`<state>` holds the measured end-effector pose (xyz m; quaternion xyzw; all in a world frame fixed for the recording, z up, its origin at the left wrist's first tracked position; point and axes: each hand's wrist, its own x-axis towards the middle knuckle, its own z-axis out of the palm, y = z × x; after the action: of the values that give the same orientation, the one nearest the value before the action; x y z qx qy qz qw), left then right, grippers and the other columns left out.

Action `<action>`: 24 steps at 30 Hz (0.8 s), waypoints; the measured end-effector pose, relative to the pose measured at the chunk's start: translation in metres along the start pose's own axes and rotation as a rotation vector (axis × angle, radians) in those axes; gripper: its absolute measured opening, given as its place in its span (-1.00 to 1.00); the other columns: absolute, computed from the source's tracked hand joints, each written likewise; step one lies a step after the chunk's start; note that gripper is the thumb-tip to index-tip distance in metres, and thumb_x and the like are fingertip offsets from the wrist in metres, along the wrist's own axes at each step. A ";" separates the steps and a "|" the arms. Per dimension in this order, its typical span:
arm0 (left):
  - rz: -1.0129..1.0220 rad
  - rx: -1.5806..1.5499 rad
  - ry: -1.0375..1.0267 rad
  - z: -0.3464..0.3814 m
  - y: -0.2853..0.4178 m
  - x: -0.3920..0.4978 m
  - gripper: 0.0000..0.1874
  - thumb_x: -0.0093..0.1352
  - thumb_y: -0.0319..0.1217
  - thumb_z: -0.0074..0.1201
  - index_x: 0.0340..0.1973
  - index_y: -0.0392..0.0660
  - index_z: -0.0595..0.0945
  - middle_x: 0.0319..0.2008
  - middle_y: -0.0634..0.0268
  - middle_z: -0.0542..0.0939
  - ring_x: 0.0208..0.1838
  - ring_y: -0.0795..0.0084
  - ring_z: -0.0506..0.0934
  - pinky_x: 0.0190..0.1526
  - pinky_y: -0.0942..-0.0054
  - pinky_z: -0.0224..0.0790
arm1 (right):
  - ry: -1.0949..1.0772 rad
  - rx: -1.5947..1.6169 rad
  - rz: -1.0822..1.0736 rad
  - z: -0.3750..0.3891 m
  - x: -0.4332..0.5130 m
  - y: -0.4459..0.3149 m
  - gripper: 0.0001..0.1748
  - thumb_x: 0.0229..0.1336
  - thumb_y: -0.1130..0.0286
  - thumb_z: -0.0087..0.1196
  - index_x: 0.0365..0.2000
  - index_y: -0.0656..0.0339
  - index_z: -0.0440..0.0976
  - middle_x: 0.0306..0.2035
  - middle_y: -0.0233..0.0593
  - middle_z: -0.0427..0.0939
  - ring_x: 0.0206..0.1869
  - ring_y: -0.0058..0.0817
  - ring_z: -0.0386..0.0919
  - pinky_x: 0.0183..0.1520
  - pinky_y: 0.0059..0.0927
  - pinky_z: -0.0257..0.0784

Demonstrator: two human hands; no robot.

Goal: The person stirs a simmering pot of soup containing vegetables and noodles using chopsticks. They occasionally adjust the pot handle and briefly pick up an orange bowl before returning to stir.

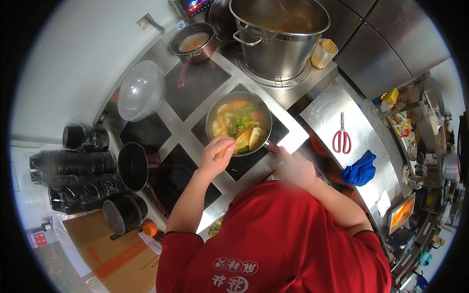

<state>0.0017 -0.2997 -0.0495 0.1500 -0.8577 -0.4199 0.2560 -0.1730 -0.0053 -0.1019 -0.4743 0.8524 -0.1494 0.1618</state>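
Observation:
A round pan (210, 126) sits on a hob plate in front of me, full of broth with leafy greens, orange pieces and pale folded pieces. My left hand (218, 155) is closed around the handle of a light wood-coloured utensil (220, 154), which slants into the food at the pan's near side. Steam and food make its lower end hard to make out. On the right, my right hand (296, 169) is blurred, its fingers at the reddish-brown pan handle (273, 147).
A large steel stockpot (278, 55) stands beyond, beside a smaller saucepan (194, 40). Stacked clear bowls (141, 91) and an empty dark pot (132, 166) are left. Red-handled scissors (342, 137) and a blue cloth (359, 170) lie on the right counter.

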 end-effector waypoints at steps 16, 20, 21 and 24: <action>-0.737 -0.639 0.312 0.014 -0.009 -0.013 -0.71 0.70 -0.27 0.14 -0.03 -0.32 0.66 -0.19 0.12 0.75 -0.27 0.29 0.80 -0.26 0.39 0.75 | -0.013 -0.053 -0.068 0.019 -0.002 0.016 -0.13 0.37 0.25 0.26 0.63 -0.16 0.23 -0.01 0.07 0.64 -0.15 0.09 0.74 -0.12 0.08 0.71; -0.701 -0.566 0.340 0.042 -0.012 -0.018 -0.73 0.67 -0.31 0.20 -0.03 -0.33 0.63 -0.19 0.11 0.76 -0.28 0.34 0.79 -0.20 0.35 0.74 | -0.038 -0.020 -0.004 0.005 -0.002 0.006 -0.14 0.37 0.24 0.26 0.62 -0.16 0.25 -0.02 0.06 0.65 -0.15 0.08 0.75 -0.12 0.07 0.71; -0.652 -0.508 0.373 0.040 -0.015 -0.016 -0.74 0.68 -0.32 0.17 -0.02 -0.33 0.62 -0.17 0.08 0.75 -0.27 0.31 0.80 -0.20 0.33 0.76 | -0.022 0.011 0.008 0.002 -0.002 0.004 -0.14 0.37 0.24 0.27 0.61 -0.16 0.26 -0.02 0.05 0.65 -0.15 0.08 0.75 -0.12 0.06 0.71; -0.547 -0.480 0.459 0.019 -0.025 -0.004 -0.74 0.71 -0.32 0.11 0.01 -0.34 0.58 -0.14 0.01 0.74 -0.27 0.24 0.80 -0.18 0.31 0.79 | -0.013 -0.013 0.012 -0.002 -0.003 0.002 -0.14 0.36 0.24 0.28 0.60 -0.16 0.27 -0.02 0.03 0.67 -0.14 0.07 0.75 -0.13 0.05 0.72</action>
<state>-0.0043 -0.3002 -0.0806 0.3978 -0.5852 -0.6158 0.3467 -0.1737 -0.0010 -0.1006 -0.4713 0.8550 -0.1398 0.1653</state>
